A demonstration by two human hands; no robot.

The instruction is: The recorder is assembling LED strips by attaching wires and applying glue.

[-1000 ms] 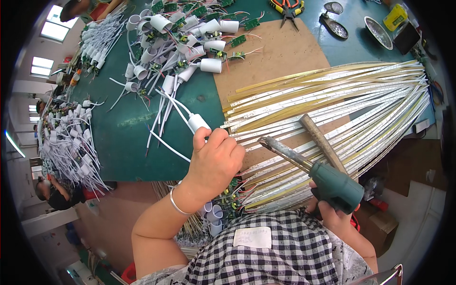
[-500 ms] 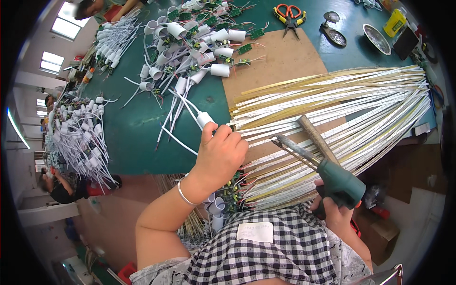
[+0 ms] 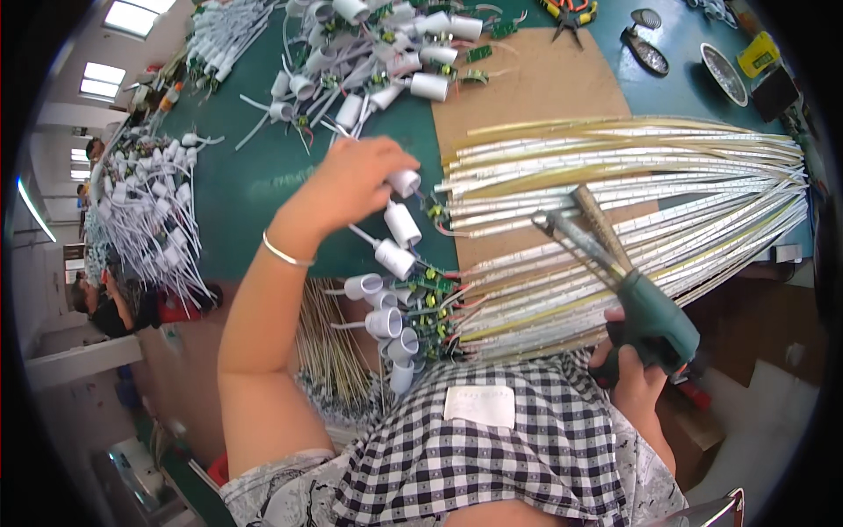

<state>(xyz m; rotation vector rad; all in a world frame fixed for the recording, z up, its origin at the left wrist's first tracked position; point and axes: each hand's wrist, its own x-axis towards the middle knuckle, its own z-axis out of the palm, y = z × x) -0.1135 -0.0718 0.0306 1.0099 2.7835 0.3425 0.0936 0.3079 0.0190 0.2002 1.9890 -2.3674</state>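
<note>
My left hand (image 3: 358, 183) is closed round a white cylindrical cap (image 3: 404, 183) near the left ends of the LED strips. Two more white caps, the nearer one (image 3: 394, 257) with a white cable, lie just below it. Small green circuit boards (image 3: 430, 281) with red and white wires sit at the strip ends. In my right hand (image 3: 628, 373) is a green soldering gun (image 3: 654, 321), its metal tip pointing up and left over the long white and yellowish strips (image 3: 562, 290). A brown bar (image 3: 603, 227) lies across the strips beside the gun.
A pile of white caps with boards (image 3: 386, 66) lies at the back. Pliers (image 3: 569, 16), a metal dish (image 3: 724, 75) and a yellow bottle (image 3: 757, 54) stand beyond the brown board (image 3: 518, 79). More cabled caps (image 3: 149, 202) are heaped at the left, where other people sit.
My left hand has moved up and left from the strip ends, uncovering white caps there. My right hand still holds the soldering gun. The whole view has shifted slightly.
</note>
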